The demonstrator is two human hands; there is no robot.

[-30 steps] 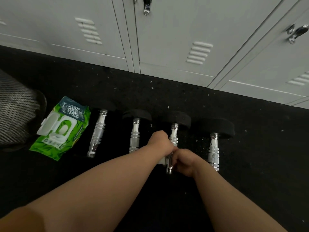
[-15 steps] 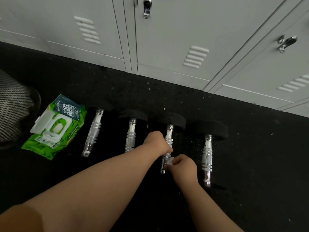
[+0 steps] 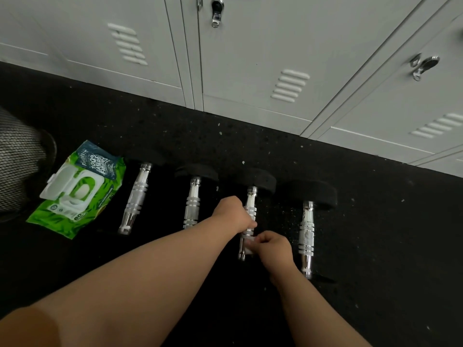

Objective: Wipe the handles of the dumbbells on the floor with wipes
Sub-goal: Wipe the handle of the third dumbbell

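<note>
Under right hand [image 3: 271,247]: wipe [image 3: 249,249] mostly hidden.

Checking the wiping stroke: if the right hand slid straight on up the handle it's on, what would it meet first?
Probably the left hand, which grips the same dumbbell handle just above the right hand and its wipe.

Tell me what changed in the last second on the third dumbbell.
The right hand slid the white wipe down the third dumbbell's handle toward its near end. The left hand kept gripping that handle higher up. The other dumbbells and wipes pack stayed put.
</note>
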